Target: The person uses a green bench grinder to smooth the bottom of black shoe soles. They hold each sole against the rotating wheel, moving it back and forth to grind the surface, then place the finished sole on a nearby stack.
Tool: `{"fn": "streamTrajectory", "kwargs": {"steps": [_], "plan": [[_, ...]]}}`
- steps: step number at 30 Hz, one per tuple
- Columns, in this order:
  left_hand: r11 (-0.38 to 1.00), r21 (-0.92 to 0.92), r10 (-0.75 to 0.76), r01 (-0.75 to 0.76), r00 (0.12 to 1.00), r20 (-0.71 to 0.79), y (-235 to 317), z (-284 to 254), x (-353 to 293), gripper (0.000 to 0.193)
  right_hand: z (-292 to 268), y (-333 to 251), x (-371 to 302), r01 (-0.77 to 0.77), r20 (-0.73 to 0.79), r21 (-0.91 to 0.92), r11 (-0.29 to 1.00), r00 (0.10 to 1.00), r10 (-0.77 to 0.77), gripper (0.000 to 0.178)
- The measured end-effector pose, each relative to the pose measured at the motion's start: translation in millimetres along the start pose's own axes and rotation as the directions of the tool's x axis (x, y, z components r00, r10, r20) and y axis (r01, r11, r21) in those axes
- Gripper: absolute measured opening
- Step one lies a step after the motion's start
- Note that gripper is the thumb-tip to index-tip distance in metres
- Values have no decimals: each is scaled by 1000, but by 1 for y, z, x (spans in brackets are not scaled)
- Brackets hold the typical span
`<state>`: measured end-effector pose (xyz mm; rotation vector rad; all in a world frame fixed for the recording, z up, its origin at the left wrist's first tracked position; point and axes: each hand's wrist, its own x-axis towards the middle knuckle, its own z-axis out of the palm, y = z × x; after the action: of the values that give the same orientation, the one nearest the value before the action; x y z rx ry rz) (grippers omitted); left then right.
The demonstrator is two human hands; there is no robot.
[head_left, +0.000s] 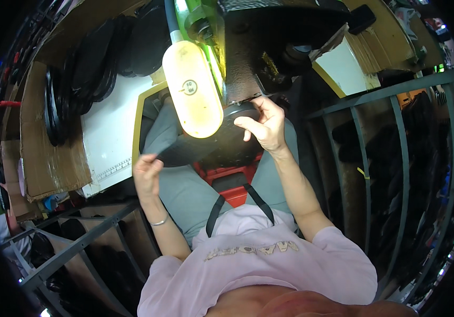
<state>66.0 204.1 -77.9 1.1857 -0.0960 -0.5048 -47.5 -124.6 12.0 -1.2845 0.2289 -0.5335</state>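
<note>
A black shoe sole (177, 153) is held under a machine's dark head (253, 63). At its near left end, the fingertips of my left hand (149, 171) pinch the edge. My right hand (269, 127) is curled around the sole's other end, right beside the lower tip of the machine head, with thumb and index finger bent. A glowing, oval yellow-white lamp (192, 90) hangs in front of the machine and hides the middle of the sole. Just where the sole meets the machine cannot be made out.
Many black soles (92, 58) stand in an open cardboard box (52, 153) on a white tabletop (108, 137) at the left. Metal racks with dark pieces flank me: one rack (79, 240) at lower left, another rack (401, 137) at right. A red stool (235, 193) shows between my legs.
</note>
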Motion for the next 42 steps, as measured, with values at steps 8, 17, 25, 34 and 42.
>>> {"fn": "streamTrajectory", "kwargs": {"steps": [8,17,25,34,42], "plan": [[793,608,-159,42,977,140,-57,118,-30,22,-27,-30,2,67,180,-440,896,984,15,32],[-162,918,726,-361,587,359,72,129,140,68,-150,-89,78,545,169,-802,243,597,-784,37],[380,553,877,-742,479,41,101,96,83,27,-226,-2,142,249,106,-947,202,837,-536,39],[959,206,218,-197,972,-88,8,180,-36,35,-113,56,-62,-82,294,-325,942,938,183,81],[923,266,261,-279,960,102,6,267,15,15,-78,94,-161,-423,1,357,833,892,453,54]]}}
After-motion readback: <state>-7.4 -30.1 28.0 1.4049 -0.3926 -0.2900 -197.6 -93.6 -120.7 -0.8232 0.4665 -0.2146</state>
